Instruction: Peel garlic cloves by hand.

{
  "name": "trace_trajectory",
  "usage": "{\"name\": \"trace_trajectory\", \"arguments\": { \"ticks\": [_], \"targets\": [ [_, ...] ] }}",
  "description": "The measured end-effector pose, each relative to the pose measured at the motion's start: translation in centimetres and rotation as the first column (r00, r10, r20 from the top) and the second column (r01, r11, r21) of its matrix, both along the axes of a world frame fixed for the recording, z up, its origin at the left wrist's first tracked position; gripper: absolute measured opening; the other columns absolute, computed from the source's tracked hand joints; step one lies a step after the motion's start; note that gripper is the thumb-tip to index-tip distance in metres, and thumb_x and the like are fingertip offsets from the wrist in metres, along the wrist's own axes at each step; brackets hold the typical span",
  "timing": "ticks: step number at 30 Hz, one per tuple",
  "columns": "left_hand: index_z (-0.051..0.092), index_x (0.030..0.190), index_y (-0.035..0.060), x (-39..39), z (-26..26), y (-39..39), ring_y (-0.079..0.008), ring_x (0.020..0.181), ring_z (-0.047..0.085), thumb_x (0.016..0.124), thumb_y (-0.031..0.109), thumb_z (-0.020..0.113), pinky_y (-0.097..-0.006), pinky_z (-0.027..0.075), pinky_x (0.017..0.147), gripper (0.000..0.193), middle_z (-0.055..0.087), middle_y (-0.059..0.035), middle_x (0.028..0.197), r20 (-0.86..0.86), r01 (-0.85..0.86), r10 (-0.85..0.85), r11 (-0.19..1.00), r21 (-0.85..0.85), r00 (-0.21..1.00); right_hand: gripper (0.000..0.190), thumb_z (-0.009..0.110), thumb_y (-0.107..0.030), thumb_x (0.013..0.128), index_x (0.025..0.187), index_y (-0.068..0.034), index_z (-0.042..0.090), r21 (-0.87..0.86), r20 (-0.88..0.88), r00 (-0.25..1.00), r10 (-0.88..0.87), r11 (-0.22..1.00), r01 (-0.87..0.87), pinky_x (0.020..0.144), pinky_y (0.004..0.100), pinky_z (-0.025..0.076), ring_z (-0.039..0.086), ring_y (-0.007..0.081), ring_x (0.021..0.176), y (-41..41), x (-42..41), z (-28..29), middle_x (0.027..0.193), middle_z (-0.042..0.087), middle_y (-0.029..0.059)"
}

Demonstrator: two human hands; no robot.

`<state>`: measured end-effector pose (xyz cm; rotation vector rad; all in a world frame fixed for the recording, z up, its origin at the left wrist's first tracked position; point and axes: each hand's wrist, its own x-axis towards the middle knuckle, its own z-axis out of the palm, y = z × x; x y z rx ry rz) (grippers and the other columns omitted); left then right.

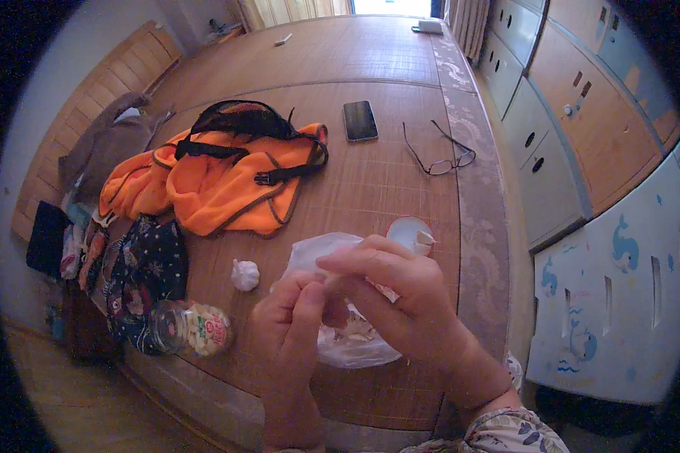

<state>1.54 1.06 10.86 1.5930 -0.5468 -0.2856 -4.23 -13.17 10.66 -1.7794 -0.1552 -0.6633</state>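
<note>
My left hand [294, 317] and my right hand [402, 294] meet over a white plastic bag [368, 357]. Their fingertips are drawn together, and whatever may be between them is hidden. Papery garlic skins [354, 331] lie on the bag beneath. A whole garlic bulb [245, 275] rests on the mat to the left. Near it a glass jar [167, 327] lies on its side, with pale peeled garlic cloves [204, 340] inside. Beyond my right hand, a white lid with a red rim [401, 229] holds unpeeled garlic cloves [424, 242].
A bamboo mat [368, 192] covers the bed. Farther off lie an orange fleece with black straps [226, 192], a smartphone [360, 121] and eyeglasses [442, 164]. Dark patterned cloth [153, 260] is at the left. Drawer cabinets [606, 283] line the right side.
</note>
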Motion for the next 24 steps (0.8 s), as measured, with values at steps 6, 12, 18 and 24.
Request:
{"name": "trace_trajectory", "arguments": {
  "ticks": [6,12,18,24],
  "targets": [
    [0.062,0.092,-0.0022,-0.46,0.07,-0.30,-0.0072,0.061,0.052,0.095,0.014,0.045,-0.0227,0.042,0.056,0.024,0.058,-0.0023,0.066,-0.119,0.016,-0.022,0.999,-0.052,0.993,0.014,0.057,0.004,0.088,0.101,0.003,0.062,0.272,-0.113,0.983,0.148,0.956,-0.113,0.059,0.0256,0.047,0.062,0.0127,0.070,0.06,-0.17,0.37,0.080,0.061,0.0094],
    [0.062,0.095,-0.0018,-0.40,0.04,-0.11,-0.0063,0.063,0.052,0.093,0.010,0.045,-0.0221,0.042,0.057,0.021,0.058,-0.0020,0.068,-0.098,0.087,-0.089,0.996,-0.027,0.991,0.010,0.060,0.000,0.087,0.096,0.003,0.062,0.072,-0.105,0.994,0.017,0.997,-0.010,0.060,0.0268,0.048,0.062,0.0128,0.072,-0.20,-0.29,0.76,0.082,0.063,0.0078],
    [0.063,0.097,-0.0009,-0.61,-0.06,-0.33,-0.0063,0.062,0.053,0.091,0.012,0.048,-0.0226,0.043,0.056,0.020,0.058,-0.0015,0.068,-0.059,0.039,-0.038,0.999,0.024,0.998,0.012,0.061,0.000,0.084,0.095,0.001,0.062,-0.154,-0.059,0.996,-0.072,0.986,0.063,0.062,0.0276,0.049,0.063,0.0167,0.072,-0.02,-0.29,0.24,0.085,0.062,0.0102],
    [0.062,0.104,-0.0009,-0.43,0.18,-0.61,-0.0068,0.059,0.052,0.092,0.013,0.046,-0.0238,0.042,0.053,0.025,0.056,-0.0022,0.064,0.048,0.045,-0.053,0.988,0.150,0.997,0.012,0.059,0.003,0.084,0.095,0.001,0.062,-0.155,-0.065,0.995,-0.076,0.986,0.065,0.062,0.0271,0.049,0.063,0.0174,0.071,-0.14,-0.37,0.27,0.085,0.062,0.0104]
  ]
}}
